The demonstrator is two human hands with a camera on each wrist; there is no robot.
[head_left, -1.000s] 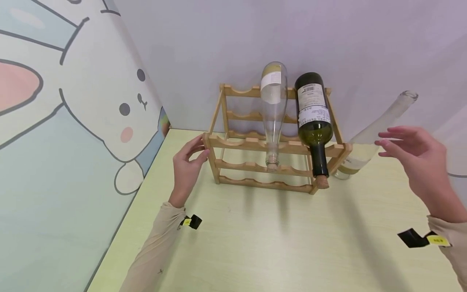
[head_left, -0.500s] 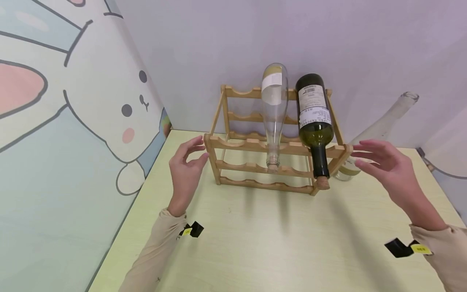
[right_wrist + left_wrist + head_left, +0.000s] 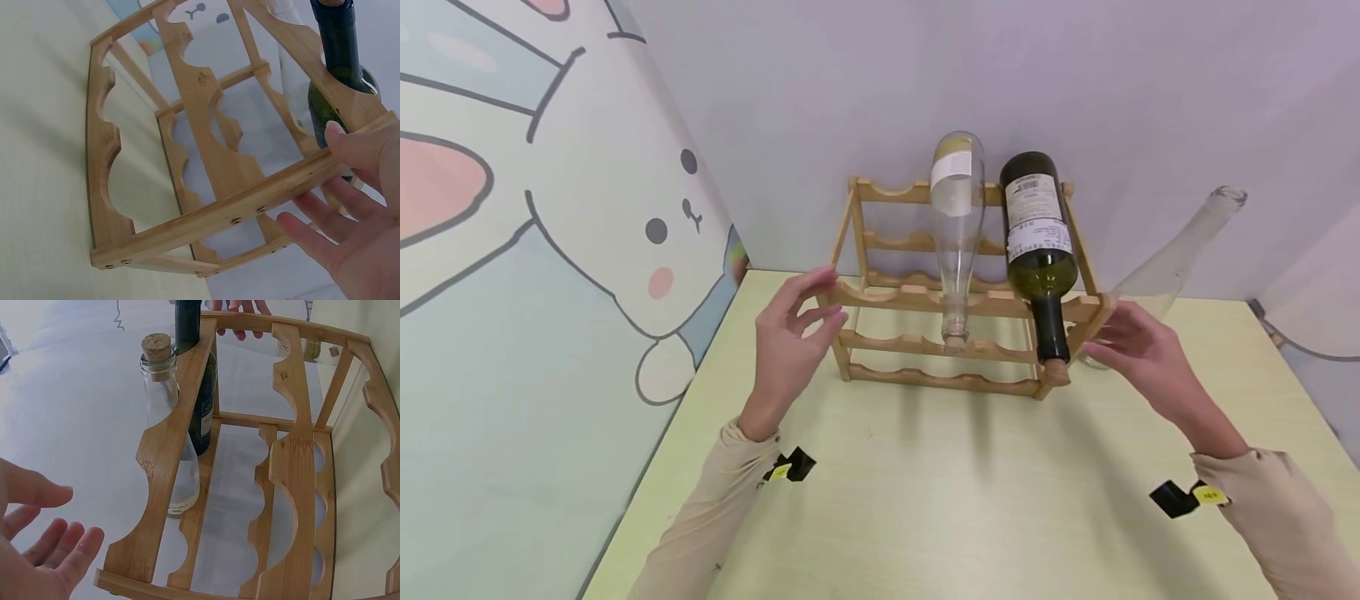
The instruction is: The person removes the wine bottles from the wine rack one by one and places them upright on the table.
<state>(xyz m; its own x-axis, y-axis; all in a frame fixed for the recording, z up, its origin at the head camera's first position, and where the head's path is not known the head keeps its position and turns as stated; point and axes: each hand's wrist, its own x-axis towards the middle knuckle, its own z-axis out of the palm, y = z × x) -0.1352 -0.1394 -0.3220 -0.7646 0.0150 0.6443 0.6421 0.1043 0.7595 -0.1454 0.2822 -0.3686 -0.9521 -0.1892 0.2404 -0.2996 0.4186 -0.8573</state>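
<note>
A wooden wine rack (image 3: 925,297) stands on the table against the wall. On its top tier lie a clear corked bottle (image 3: 957,208) and a dark green corked wine bottle (image 3: 1039,221), necks toward me. At the rack's left front post is my left hand (image 3: 786,354); the left wrist view shows its fingers relaxed and slightly apart from the wood. My right hand (image 3: 1146,354) is at the right side, with its thumb over the end post (image 3: 275,194) and its fingers loosely spread along the outside. Whether it grips firmly is unclear.
Behind my right hand stands a clear uncorked bottle (image 3: 1183,250), its lower part partly hidden by that hand. A wall with a cartoon rabbit (image 3: 613,208) borders the pale table (image 3: 925,492) on the left. A lilac wall (image 3: 820,92) rises behind the rack.
My right hand has moved left, from beside the uncorked bottle to the rack's right end. My left hand has shifted slightly about the left post. The rack and bottles stay in place.
</note>
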